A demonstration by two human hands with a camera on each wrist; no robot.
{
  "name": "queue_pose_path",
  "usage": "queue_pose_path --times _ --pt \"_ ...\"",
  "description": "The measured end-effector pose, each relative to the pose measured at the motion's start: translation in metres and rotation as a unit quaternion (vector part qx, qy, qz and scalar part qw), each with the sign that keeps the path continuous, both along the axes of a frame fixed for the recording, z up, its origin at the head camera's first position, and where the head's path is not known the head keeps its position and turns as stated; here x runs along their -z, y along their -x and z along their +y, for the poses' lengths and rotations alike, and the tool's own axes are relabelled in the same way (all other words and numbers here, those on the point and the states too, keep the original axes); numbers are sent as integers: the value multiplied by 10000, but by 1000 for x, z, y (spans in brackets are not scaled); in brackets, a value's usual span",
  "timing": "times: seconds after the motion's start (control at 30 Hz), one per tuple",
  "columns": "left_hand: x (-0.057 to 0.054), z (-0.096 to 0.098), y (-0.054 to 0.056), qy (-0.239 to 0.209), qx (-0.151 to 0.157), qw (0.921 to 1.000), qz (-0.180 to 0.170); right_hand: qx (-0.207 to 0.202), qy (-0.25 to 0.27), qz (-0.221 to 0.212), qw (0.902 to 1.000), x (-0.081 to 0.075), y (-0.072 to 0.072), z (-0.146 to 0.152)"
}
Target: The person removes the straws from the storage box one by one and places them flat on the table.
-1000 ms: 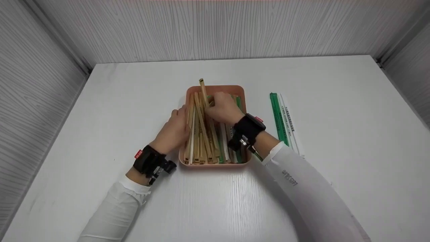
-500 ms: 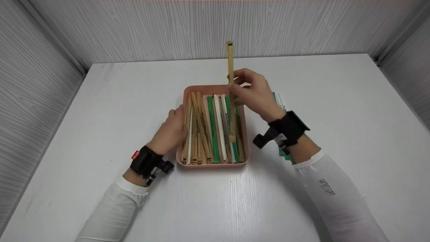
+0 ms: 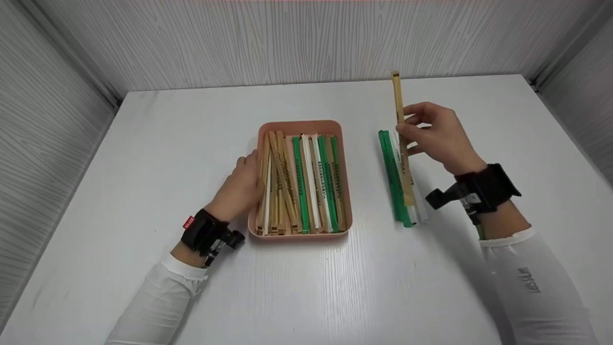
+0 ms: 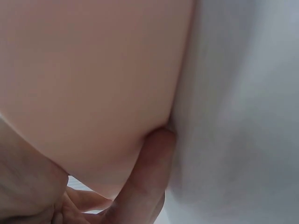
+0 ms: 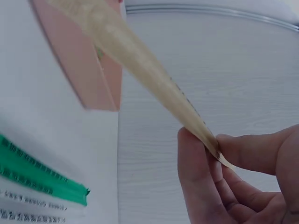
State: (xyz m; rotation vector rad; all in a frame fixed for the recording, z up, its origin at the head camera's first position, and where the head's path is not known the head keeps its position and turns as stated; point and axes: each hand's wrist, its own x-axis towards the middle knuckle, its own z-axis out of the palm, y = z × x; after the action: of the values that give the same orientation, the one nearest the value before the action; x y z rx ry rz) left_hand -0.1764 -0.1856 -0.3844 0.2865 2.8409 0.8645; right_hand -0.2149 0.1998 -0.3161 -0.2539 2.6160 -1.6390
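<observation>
At the right of the surface, we see the right hand with its grip clamped on a long, narrow, tan paper-wrapped stick, thumb and fingertips pinching it above the middle; the stick slants, its top end farther from us, and from the head view we cannot tell whether its lower end touches what lies beneath.

Under and beside it we find two green printed, wrapped sticks lying side by side, with white printed, wrapped sticks just to their right; left of these, well apart, stands a peach-coloured, round-cornered rectangular tray; the left hand holds its left wall, a finger against the outside, low by the surface.

Inside we see more tan sticks crowded and crossing at the left, then green ones and white ones among tan toward the right; farther out we see black wrist straps, white sleeves and grey wood-grain walls.
</observation>
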Motion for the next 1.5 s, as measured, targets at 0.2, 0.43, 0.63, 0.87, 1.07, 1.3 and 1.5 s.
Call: queue_pose_path --times 0.2,0.43,0.63,0.87,1.07,1.3,1.5 --pt "0 -1 0 23 -11 10000 11 -1 -572 -692 9960 18 2 33" --pt "0 -1 1 25 -28 9999 -131 47 -1164 -1362 9838 51 8 53" --pt "1 -1 1 -29 -46 9999 -151 92 -1737 -1319 9759 64 10 48" --pt "1 -1 1 -39 -32 10000 -80 -1 -1893 -858 9782 66 6 42" --pt "0 0 2 -89 -68 9998 -182 28 -2083 -797 9748 62 3 39" --pt "-1 0 1 -65 -79 9998 -161 34 -2253 -731 9715 59 0 35" --pt "-1 0 1 -58 -62 9999 -127 2 -2268 -716 9713 60 -1 33"
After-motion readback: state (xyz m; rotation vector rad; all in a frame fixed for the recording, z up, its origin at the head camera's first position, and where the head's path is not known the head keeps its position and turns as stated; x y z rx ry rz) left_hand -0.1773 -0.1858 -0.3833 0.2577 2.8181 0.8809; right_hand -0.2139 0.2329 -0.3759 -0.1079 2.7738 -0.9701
